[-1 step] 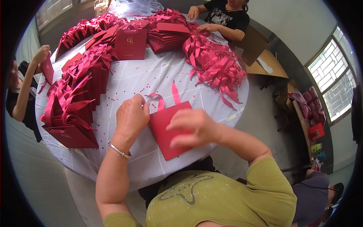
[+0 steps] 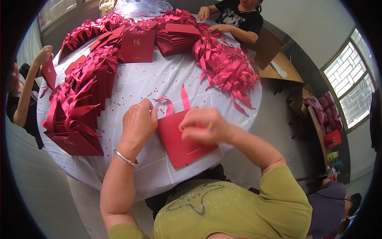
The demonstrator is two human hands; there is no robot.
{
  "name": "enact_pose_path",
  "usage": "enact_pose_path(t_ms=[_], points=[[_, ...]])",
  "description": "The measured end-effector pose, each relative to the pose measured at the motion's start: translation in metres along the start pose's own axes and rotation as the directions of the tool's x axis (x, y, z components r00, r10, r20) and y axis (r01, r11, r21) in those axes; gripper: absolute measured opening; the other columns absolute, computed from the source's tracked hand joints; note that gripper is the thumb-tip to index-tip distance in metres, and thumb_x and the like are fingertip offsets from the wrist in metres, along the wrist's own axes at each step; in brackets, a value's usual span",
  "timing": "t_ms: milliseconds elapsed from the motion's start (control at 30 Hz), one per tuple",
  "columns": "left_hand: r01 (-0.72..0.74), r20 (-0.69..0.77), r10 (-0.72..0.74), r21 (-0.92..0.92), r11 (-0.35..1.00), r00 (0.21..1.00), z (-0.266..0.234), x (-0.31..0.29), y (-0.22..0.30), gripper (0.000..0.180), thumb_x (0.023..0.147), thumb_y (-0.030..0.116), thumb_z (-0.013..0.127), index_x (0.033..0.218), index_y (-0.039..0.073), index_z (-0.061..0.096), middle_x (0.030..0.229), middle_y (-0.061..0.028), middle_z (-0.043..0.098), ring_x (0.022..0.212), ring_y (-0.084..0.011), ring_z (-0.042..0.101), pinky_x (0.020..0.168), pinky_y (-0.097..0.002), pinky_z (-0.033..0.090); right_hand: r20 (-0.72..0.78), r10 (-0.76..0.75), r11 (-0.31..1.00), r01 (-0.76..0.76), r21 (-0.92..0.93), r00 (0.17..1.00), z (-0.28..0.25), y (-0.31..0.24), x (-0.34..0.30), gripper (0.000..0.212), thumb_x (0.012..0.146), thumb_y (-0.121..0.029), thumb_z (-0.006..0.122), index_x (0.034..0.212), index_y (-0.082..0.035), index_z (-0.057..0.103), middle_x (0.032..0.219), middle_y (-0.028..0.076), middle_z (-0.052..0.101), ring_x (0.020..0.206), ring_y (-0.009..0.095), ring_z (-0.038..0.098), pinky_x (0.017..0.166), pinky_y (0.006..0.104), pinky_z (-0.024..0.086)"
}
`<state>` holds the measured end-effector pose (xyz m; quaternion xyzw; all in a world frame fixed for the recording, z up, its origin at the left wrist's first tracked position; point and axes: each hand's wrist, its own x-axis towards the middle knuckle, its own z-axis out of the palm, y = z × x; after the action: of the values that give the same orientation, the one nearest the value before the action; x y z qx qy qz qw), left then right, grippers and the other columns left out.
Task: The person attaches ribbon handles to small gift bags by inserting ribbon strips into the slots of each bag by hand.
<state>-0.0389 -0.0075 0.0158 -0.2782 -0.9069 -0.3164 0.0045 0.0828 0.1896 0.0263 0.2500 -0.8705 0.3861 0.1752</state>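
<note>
A flat red paper gift bag (image 2: 172, 139) lies tilted on the white-covered table before me, its gold-printed face up. Two pink ribbon ends (image 2: 185, 97) stick out past its top edge. My left hand (image 2: 139, 119), with a bangle on the wrist, is closed at the bag's upper left corner; anything between its fingertips is hidden. Over the bag's upper right part is my right hand (image 2: 205, 125), its fingers curled together and slightly blurred. Whether they hold anything does not show.
Rows of red bags with ribbons (image 2: 73, 107) stand along the left. A bag stack (image 2: 177, 38) lies behind, beside a heap of ribboned bags (image 2: 225, 61). Pink dots dot the tablecloth (image 2: 139, 79). Co-workers sit at far right (image 2: 238, 20) and left (image 2: 26, 103), the left one holding a bag.
My right hand has shifted slightly up and right over the bag, and its spread fingers have curled in. Gold print now shows on the bag's face. My left hand stays in place.
</note>
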Motion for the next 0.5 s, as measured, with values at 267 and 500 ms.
enact_pose_path(t_ms=[267, 500], points=[[-0.173, -0.038, 0.170, -0.065, 0.983, 0.985, 0.009, -0.008, 0.008, 0.015, 0.087, 0.014, 0.064, 0.090, 0.000, 0.063, 0.091, -0.0202, 0.068, 0.083, -0.0389, 0.067, 0.074, -0.0481, 0.053, -0.234, 0.034, 0.726, -0.185, -0.663, 0.972, -0.068, 0.124, -0.011, 0.014, 0.075, -0.009, 0.074, 0.088, -0.008, 0.071, 0.103, 0.010, 0.067, 0.097, 0.028, 0.063, 0.086, 0.0403, 0.052], [-0.315, -0.047, 0.312, -0.109, 0.943, 0.949, 0.017, -0.008, 0.006, 0.010, 0.086, 0.011, 0.061, 0.090, 0.002, 0.064, 0.088, -0.0180, 0.067, 0.082, -0.0396, 0.066, 0.072, -0.0489, 0.052, -0.041, 0.037, 0.642, -0.055, -0.765, 0.998, -0.072, 0.136, -0.010, 0.010, 0.077, -0.010, 0.072, 0.086, -0.007, 0.070, 0.113, 0.012, 0.064, 0.110, 0.031, 0.059, 0.096, 0.0403, 0.047]])
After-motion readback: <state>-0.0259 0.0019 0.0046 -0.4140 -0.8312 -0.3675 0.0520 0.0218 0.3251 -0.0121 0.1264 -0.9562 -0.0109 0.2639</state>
